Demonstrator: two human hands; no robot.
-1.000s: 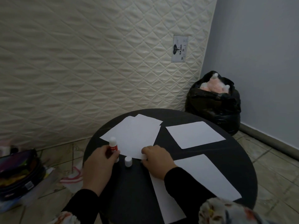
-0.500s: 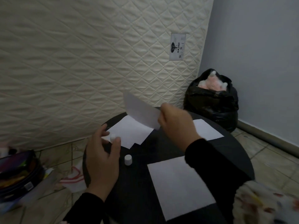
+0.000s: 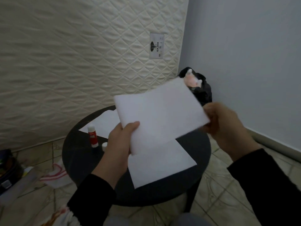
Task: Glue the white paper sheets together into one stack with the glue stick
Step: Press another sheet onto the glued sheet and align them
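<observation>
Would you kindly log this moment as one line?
left hand: holds lifted sheet | right hand: holds same sheet | glue stick: upright on table, uncapped

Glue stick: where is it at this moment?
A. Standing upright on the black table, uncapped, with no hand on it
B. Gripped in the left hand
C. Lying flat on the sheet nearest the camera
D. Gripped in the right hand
A. The glue stick stands upright on the black table, its cap beside it, while the left hand and right hand both hold a raised white sheet.
</observation>
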